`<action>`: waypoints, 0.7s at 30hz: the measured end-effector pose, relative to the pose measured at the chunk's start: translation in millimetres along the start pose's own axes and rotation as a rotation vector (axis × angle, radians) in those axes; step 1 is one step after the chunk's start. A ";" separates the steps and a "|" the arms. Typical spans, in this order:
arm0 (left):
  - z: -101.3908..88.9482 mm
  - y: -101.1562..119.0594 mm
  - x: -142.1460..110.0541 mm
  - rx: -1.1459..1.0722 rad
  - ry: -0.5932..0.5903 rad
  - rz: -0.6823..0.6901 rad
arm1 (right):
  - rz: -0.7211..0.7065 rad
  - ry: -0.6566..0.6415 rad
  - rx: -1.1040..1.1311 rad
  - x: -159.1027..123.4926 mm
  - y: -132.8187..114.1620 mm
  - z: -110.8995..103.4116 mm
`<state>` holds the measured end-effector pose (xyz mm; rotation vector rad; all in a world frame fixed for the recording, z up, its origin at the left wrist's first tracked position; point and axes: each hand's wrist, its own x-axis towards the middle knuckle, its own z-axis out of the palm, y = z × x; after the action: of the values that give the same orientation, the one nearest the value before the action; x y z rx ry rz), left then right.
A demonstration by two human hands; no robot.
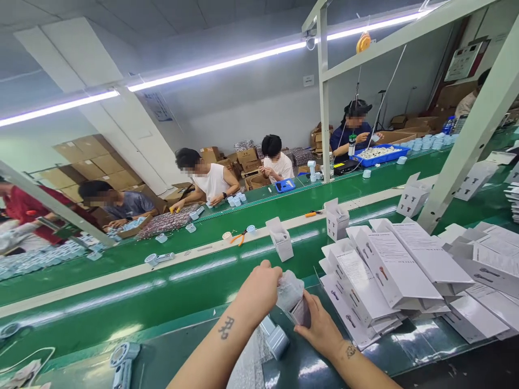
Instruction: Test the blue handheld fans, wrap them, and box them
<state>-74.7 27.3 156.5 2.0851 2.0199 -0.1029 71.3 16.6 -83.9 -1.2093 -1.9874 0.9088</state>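
Translucent bubble-wrapped bundle [289, 288], pale and lumpy, sits at the mouth of a small white printed cardboard box [300, 313] over a dark green workbench [152, 354], seen on my remote feed from the head-worn camera. The bare left hand [259, 292] pinches the wrap from above, fingers curled; the bare right hand [318, 325] clasps the box, thumb and fingers apart around it. By my reading the insertion is only partway: much of the bundle shows outside, and how deep the rest reaches I cannot tell. Just below the hands, a light blue plastic device [277, 341] lies unwrapped beside clear bubble-wrap sheets [249, 363]; a light blue ring-headed plastic device [124, 361], also bare, lies farther left. On the glossy green conveyor belt [227, 278], upright white cardboard boxes [280, 241] stand with top flaps raised, so I judge closing undone; their contents are hidden from me. At right, heaped white printed cartons [389, 270] suggest plenty remains.
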 end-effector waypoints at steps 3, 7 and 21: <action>0.9 -11.9 2.1 -0.060 -0.036 -0.045 | 0.008 -0.035 0.018 0.4 0.5 -2.5; 1.8 -33.1 13.0 -0.116 -0.133 -0.165 | 0.056 -0.072 0.033 1.7 2.3 -9.1; -0.3 -13.9 2.6 -0.268 0.134 0.221 | -0.071 -0.115 0.167 14.2 16.1 -23.4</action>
<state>-88.4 30.1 154.6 2.1683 1.7423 0.3349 92.2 40.4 -81.6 -1.0075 -1.9856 1.1069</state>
